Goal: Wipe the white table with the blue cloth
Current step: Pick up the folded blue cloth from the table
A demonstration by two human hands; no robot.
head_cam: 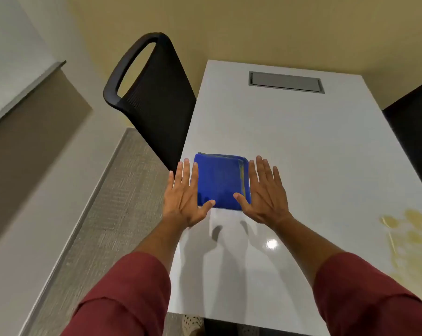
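A folded blue cloth (220,181) lies flat on the white table (302,146), close to the table's left edge. My left hand (184,196) hovers over the cloth's left side with its fingers spread. My right hand (264,192) is spread the same way over the cloth's right side. Both palms face down and hold nothing. Their thumbs overlap the cloth's near corners; whether they touch it I cannot tell. A yellowish smear (408,229) marks the table near its right edge.
A black mesh chair (154,100) stands against the table's left side. Another dark chair (416,132) sits at the right edge. A grey cable hatch (286,82) is set into the far end of the table. A beige wall lies beyond.
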